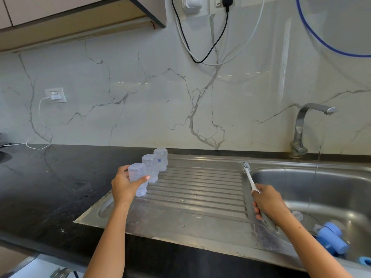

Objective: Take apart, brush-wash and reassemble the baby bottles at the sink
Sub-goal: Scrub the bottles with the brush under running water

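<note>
A home kitchen (steel sink [313, 177], marble backsplash [140, 93], black counter [50, 187]).

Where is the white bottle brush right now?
In the head view, the white bottle brush is gripped by the right hand, bristles up over the steel drainboard beside the sink basin's left rim.

marble wall [140, 101] – black counter [50, 187] – daylight

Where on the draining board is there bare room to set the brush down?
The ribbed draining board is bare from the bottle in the left hand across to the basin. Its back left edge is crowded: two more bottles. The right hand holds the brush.
</note>
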A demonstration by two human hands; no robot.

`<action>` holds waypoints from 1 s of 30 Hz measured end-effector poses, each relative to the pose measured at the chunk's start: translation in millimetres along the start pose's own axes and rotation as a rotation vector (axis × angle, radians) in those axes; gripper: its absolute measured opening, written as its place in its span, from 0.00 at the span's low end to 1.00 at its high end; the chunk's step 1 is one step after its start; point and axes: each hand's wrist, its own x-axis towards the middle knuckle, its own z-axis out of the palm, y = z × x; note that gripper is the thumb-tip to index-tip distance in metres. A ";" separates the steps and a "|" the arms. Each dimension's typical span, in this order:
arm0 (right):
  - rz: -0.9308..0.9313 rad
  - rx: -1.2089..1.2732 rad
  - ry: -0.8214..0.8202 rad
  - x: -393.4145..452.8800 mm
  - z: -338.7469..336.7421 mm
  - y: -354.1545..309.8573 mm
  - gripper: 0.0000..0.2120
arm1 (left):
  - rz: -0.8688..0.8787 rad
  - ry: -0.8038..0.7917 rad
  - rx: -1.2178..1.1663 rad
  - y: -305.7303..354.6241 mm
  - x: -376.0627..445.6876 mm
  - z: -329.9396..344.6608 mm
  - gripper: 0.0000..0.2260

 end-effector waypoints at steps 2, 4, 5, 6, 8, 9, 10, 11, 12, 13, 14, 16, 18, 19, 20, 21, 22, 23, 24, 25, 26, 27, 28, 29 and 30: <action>-0.002 -0.003 0.003 0.6 -0.1 0.4 0.10 | -0.002 0.001 0.000 1.0 -0.6 -0.6 0.33; -0.004 -0.005 0.001 0.7 -0.1 0.8 0.10 | -0.006 0.006 0.002 1.9 -1.1 -1.3 0.35; -0.004 -0.006 -0.001 0.5 -0.2 0.9 0.10 | -0.012 0.010 0.000 2.5 -1.4 -1.7 0.35; -0.005 -0.008 -0.001 0.5 -0.3 1.1 0.10 | -0.017 0.014 -0.004 2.9 -1.6 -2.1 0.36; -0.010 -0.009 -0.003 0.5 -0.6 1.0 0.10 | -0.023 0.017 -0.011 4.3 -2.3 -2.6 0.38; -0.013 -0.010 -0.006 0.5 -0.8 0.9 0.10 | -0.027 0.020 -0.010 5.1 -2.7 -2.9 0.39; -0.013 -0.013 -0.008 0.6 -0.9 0.7 0.10 | -0.029 0.027 -0.011 6.1 -3.2 -3.3 0.39; -0.013 -0.014 -0.009 0.7 -1.0 0.5 0.10 | -0.030 0.040 -0.018 7.1 -3.6 -3.6 0.39; -0.013 -0.012 -0.008 0.6 -1.0 0.6 0.10 | -0.029 0.058 -0.027 8.2 -4.1 -4.4 0.39; -0.012 -0.009 -0.007 0.6 -0.8 0.7 0.10 | -0.023 0.082 -0.035 9.4 -5.0 -5.2 0.38; -0.013 -0.005 -0.005 0.9 -0.5 1.1 0.10 | -0.010 0.113 -0.036 10.3 -5.8 -6.0 0.37; -0.015 -0.002 -0.001 0.9 -0.2 1.2 0.10 | 0.039 0.191 -0.011 13.0 -8.6 -7.6 0.33; -0.013 -0.003 -0.003 1.1 0.2 1.6 0.10 | 0.092 0.284 0.015 18.5 -11.5 -8.3 0.27; -0.012 -0.005 -0.003 1.4 0.4 2.2 0.10 | 0.118 0.327 0.025 23.4 -13.1 -8.1 0.25; -0.010 -0.001 -0.002 1.6 -0.2 2.6 0.10 | 0.146 0.362 0.039 29.9 -14.7 -7.1 0.22; -0.007 0.008 0.003 1.8 -1.2 3.0 0.10 | 0.176 0.384 0.056 37.5 -16.9 -4.8 0.20; -0.002 0.019 0.008 2.2 -2.7 3.7 0.10 | 0.208 0.394 0.075 45.4 -19.6 -1.3 0.18; 0.002 0.033 0.015 2.4 -6.3 3.7 0.10 | 0.240 0.387 0.088 54.5 -22.9 4.3 0.17; 0.011 0.052 0.020 2.3 -10.3 4.2 0.10 | 0.272 0.363 0.088 62.8 -27.7 11.4 0.15; 0.029 0.080 0.027 2.9 -16.9 4.9 0.10 | 0.309 0.323 0.071 72.3 -33.2 22.3 0.14; 0.050 0.107 0.034 4.5 -24.6 6.5 0.10 | 0.346 0.271 0.044 81.1 -39.9 35.2 0.14; 0.071 0.125 0.044 6.4 -33.1 8.9 0.09 | 0.379 0.214 0.014 89.5 -47.7 49.6 0.13; 0.088 0.139 0.066 9.3 -44.9 13.1 0.09 | 0.411 0.152 -0.016 99.3 -56.3 67.1 0.13; 0.102 0.143 0.089 12.1 -56.9 17.7 0.09 | 0.435 0.085 -0.042 107.3 -64.8 84.5 0.13; 0.116 0.138 0.118 14.8 -72.0 24.6 0.09 | 0.445 0.010 -0.069 115.8 -74.3 103.8 0.12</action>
